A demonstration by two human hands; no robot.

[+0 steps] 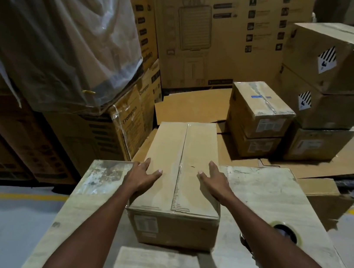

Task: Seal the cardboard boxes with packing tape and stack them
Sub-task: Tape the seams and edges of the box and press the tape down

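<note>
Head view. The cardboard box (192,149) lies on a worn table (265,191), with clear tape (176,186) running along its top seam and a printed label (145,223) on its near face. The left hand (143,174) rests flat at the left edge of the box top, fingers spread and grasping nothing. The right hand (215,179) lies flat to the right of the seam, fingers straight and also holding nothing.

Right of the box, a tape roll (289,231) sits on the table, partly hidden by the right forearm. Beyond the box to the right stand two small stacked boxes (260,113), then larger boxes with striped diamond labels (341,57). Behind the box are flattened cardboard (186,105) and a tall printed carton (208,36). Plastic-wrapped cartons (50,25) crowd close on the left.
</note>
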